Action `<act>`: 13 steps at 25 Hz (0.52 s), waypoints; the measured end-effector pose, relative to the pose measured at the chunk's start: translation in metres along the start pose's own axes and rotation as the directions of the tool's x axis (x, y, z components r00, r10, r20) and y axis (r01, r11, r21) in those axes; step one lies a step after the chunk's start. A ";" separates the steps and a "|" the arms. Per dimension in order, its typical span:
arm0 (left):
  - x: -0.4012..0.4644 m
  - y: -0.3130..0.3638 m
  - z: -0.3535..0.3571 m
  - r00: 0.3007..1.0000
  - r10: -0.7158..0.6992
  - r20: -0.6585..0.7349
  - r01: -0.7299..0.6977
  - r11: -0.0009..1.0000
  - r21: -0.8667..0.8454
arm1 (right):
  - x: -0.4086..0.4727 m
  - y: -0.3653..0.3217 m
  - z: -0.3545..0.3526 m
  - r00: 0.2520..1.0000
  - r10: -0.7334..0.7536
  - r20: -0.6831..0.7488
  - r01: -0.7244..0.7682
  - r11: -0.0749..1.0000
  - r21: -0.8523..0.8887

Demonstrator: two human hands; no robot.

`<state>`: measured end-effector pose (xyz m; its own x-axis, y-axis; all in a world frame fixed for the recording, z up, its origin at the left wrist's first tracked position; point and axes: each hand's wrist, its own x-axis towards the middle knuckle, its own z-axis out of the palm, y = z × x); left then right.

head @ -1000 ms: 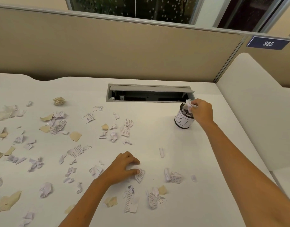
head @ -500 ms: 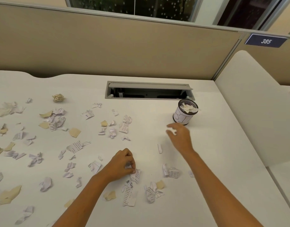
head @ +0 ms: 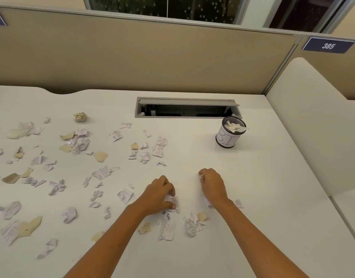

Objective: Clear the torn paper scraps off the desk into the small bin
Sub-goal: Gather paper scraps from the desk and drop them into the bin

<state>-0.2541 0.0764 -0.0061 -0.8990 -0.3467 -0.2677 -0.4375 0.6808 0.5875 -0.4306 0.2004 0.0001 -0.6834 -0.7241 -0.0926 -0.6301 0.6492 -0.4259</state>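
Observation:
Torn white and tan paper scraps (head: 101, 173) lie scattered over the left and middle of the white desk (head: 262, 207). The small mesh bin (head: 230, 135), labelled in marker, stands at the back right with crumpled paper heaped at its rim. My left hand (head: 158, 194) curls down on the desk and pinches a printed white scrap (head: 175, 202). My right hand (head: 212, 184) rests curled on the desk beside it, its fingertips closing on a small white scrap (head: 201, 176). More scraps (head: 189, 224) lie just in front of both hands.
An open cable tray (head: 187, 108) is recessed in the desk behind the bin. A tan partition (head: 132, 61) runs along the back, and a cream side panel (head: 313, 125) walls the right edge. A crumpled tan ball (head: 80, 116) sits at the back left.
My right hand left the bin after dropping paper in it and came back down to the desk near my left hand. My left hand gathered a scrap under its fingers.

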 end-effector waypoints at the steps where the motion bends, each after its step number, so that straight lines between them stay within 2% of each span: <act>1: -0.001 0.002 0.001 1.000 -0.004 -0.018 0.004 1.000 0.006 | -0.002 -0.001 -0.002 1.000 0.021 -0.002 -0.021 0.998 0.051; 4: -0.002 0.008 -0.002 0.997 -0.025 -0.080 0.020 0.998 -0.062 | -0.012 -0.005 -0.013 0.994 0.102 0.026 -0.105 0.931 0.349; 7: -0.008 0.010 -0.013 0.979 -0.116 -0.165 0.069 0.961 -0.267 | -0.030 -0.017 -0.025 0.978 0.124 0.170 -0.203 0.767 0.609; 10: -0.015 0.017 -0.026 0.958 -0.178 -0.226 0.068 0.902 -0.426 | -0.047 -0.035 -0.030 0.948 0.031 0.316 -0.263 0.634 0.727; 13: -0.023 0.031 -0.033 0.970 -0.164 -0.177 0.045 0.845 -0.534 | -0.057 -0.051 -0.029 0.941 -0.079 0.330 -0.219 0.601 0.768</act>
<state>-0.2465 0.0841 0.0429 -0.7971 -0.5623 -0.2203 -0.3982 0.2152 0.8917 -0.3698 0.2152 0.0530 -0.4714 -0.8092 -0.3506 0.0539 0.3704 -0.9273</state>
